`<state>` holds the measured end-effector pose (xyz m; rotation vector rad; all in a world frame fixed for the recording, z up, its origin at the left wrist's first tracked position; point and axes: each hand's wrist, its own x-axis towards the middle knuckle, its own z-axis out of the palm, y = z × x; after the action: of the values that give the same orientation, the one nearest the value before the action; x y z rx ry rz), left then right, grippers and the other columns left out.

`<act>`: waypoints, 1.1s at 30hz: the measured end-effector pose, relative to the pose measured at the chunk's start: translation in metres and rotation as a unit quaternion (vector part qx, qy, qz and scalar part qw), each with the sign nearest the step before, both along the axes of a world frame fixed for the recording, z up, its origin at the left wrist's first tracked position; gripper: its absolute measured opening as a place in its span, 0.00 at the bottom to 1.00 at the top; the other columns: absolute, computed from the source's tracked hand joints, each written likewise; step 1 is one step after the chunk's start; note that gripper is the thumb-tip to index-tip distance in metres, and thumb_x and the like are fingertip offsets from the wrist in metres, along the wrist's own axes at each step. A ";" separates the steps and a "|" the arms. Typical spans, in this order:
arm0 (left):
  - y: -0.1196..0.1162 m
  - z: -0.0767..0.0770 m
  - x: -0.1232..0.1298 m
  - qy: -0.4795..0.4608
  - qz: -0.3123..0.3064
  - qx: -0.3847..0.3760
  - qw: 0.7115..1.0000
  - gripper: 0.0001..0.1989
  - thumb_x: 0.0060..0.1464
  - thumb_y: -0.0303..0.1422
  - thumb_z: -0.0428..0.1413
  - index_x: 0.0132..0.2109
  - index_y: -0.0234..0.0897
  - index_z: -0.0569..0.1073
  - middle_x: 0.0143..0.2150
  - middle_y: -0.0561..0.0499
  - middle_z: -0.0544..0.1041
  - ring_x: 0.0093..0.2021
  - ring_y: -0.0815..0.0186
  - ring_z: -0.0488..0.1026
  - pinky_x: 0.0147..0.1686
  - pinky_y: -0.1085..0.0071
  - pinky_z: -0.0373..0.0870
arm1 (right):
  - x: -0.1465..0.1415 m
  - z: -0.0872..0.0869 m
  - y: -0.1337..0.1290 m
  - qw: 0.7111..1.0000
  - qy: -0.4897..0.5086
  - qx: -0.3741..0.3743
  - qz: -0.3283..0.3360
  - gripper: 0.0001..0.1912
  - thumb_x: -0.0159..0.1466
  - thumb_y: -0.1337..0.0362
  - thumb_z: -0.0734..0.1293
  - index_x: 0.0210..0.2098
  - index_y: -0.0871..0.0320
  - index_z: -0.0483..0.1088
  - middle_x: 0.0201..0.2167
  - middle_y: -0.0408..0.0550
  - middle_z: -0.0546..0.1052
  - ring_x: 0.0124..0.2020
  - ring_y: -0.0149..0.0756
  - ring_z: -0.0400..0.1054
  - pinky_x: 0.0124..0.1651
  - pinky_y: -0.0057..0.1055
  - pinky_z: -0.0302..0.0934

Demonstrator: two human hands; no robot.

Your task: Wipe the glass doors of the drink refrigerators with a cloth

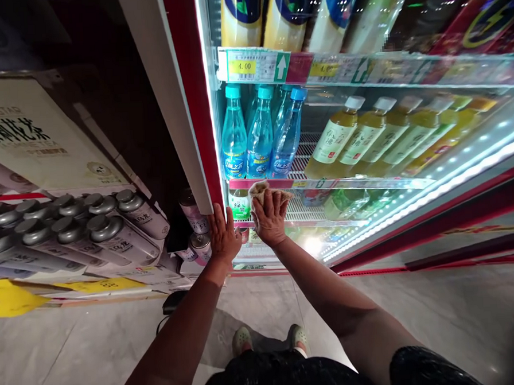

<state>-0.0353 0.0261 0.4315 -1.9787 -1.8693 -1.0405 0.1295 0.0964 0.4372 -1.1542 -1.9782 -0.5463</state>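
Note:
My right hand (270,223) presses a beige cloth (258,189) against the glass front of a lit drinks cooler, its fingers spread over the cloth. My left hand (225,240) lies flat with fingers stretched on the cooler's red frame (189,81), holding nothing. Behind the glass, above my hands, stand clear blue soda bottles (259,139) on a shelf. Tea bottles with pale labels (332,139) lean in a row to their right. A green-labelled bottle (240,207) shows between my hands on the shelf below.
On the left, a display holds several silver-capped bottles (106,229) under a cream box panel (29,129). Price strips (250,66) run along the cooler shelves. Yellow tags (100,285) hang at the display's front. Grey tiled floor (76,351) lies around my shoes (242,340).

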 end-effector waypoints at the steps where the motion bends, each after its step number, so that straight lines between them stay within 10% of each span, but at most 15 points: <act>1: -0.001 -0.002 -0.001 0.002 -0.001 -0.002 1.000 0.49 0.55 0.24 0.61 0.78 0.32 0.46 0.78 0.33 0.30 0.77 0.41 0.26 0.74 0.36 0.42 | 0.000 -0.003 -0.002 1.000 -0.016 -0.010 0.022 0.26 0.69 0.60 0.66 0.66 0.45 0.69 0.73 0.52 0.63 0.79 0.50 0.37 0.76 0.62 0.29; 25: -0.019 -0.020 -0.012 0.030 -0.016 -0.040 0.999 0.50 0.55 0.25 0.57 0.77 0.24 0.38 0.79 0.30 0.32 0.78 0.42 0.28 0.75 0.41 0.45 | -0.056 0.062 -0.007 0.991 -0.049 -0.029 0.125 0.31 0.73 0.65 0.60 0.73 0.40 0.57 0.73 0.42 0.64 0.77 0.42 0.49 0.78 0.54 0.33; 33: -0.033 -0.058 -0.026 0.000 -0.017 -0.067 0.998 0.48 0.56 0.27 0.55 0.78 0.27 0.41 0.79 0.33 0.37 0.78 0.48 0.37 0.74 0.47 0.52 | -0.047 0.041 -0.017 0.956 -0.152 -0.079 0.238 0.31 0.72 0.68 0.59 0.72 0.43 0.59 0.72 0.39 0.66 0.74 0.34 0.54 0.76 0.43 0.46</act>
<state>-0.0611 -0.0069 0.3734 -2.0904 -1.9588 -0.9459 0.0820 0.0794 0.4778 -0.6648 -2.4994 -0.3273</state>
